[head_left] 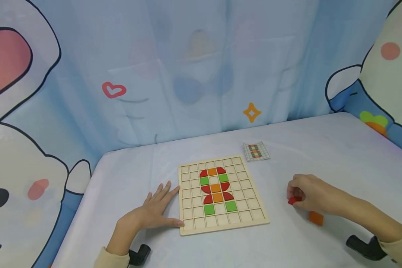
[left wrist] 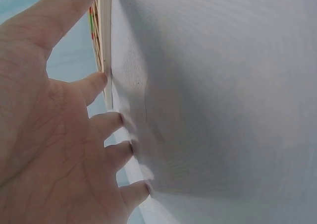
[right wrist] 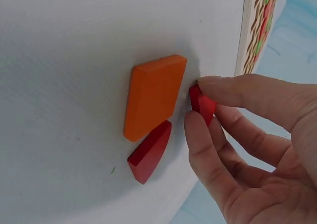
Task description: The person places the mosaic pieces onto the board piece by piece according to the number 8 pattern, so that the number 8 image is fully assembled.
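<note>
My right hand (head_left: 316,195) pinches a small red quarter-round tile (right wrist: 202,105) between thumb and finger, low over the table at right. Beside it on the cloth lie an orange square tile (right wrist: 156,95) and another red rounded tile (right wrist: 151,152); the head view shows the orange one below my hand. My left hand (head_left: 150,214) is spread with straight fingers, the thumb and index fingertips at the left edge of a wooden grid board (head_left: 223,228). Red, orange and green tiles (head_left: 216,188) fill several cells in the board's middle columns.
A small card (head_left: 256,151) printed with a coloured grid pattern lies behind the board's far right corner. White cloth (head_left: 174,152) covers the table. A blue curtain (head_left: 201,82) with cartoon figures hangs along the back and sides.
</note>
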Motion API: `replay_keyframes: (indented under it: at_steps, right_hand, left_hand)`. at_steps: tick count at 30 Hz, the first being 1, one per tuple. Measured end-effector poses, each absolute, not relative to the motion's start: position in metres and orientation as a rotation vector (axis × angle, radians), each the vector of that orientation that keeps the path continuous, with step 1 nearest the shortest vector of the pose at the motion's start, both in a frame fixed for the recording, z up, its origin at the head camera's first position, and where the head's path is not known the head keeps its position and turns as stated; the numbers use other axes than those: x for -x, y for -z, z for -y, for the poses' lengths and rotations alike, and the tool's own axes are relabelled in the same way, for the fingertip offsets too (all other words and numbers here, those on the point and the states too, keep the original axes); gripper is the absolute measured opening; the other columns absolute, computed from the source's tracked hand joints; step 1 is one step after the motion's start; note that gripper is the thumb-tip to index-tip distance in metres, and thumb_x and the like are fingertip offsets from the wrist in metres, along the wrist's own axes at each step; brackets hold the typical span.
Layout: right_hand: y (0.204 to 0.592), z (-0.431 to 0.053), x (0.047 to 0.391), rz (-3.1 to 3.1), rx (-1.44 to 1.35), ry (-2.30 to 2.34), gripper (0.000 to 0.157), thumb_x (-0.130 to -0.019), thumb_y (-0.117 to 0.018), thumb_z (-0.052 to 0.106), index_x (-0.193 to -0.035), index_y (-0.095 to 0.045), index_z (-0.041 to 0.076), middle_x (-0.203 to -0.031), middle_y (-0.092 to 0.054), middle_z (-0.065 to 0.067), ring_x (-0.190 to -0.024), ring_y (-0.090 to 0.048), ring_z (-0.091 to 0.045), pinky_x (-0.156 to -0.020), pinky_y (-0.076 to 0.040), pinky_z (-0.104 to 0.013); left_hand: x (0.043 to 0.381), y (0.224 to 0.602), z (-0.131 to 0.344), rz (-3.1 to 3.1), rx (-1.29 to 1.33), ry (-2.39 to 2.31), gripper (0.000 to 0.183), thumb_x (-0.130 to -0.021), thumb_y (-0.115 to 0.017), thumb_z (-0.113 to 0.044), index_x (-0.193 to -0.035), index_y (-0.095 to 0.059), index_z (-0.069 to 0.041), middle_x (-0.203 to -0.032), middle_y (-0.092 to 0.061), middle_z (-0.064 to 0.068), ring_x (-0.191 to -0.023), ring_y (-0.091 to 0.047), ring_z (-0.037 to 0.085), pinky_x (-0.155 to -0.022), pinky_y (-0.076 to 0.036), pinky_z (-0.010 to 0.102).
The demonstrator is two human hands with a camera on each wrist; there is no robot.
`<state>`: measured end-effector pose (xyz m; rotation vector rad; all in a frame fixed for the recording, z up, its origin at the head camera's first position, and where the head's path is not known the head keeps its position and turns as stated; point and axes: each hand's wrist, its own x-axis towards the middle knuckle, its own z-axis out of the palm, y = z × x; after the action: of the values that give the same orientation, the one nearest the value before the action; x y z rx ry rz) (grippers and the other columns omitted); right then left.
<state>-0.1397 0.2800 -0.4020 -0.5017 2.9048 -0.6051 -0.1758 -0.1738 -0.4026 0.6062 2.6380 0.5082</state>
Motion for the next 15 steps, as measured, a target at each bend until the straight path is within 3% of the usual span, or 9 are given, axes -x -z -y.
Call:
replay_keyframes:
  at_steps: [15]
  right_hand:
    - [0.3967,-0.2789,0.1350,-2.852,0.537,0.696,0.019,-0.082,-0.085,-0.003,-0.090,-0.075,0.012,-0.082,-0.059,0.007,-0.073,-0.051,-0.009,-0.062,-0.052,-0.020]
  left_hand:
    - [0.1749,0.4012,0.1734,-2.629,-0.611,-0.513,0.109,-0.085,-0.082,-0.055,-0.168,-0.023,-0.016,-0.175,-0.010,0.018,-0.161,-0.004,0.041,-0.126,-0.005,0.068]
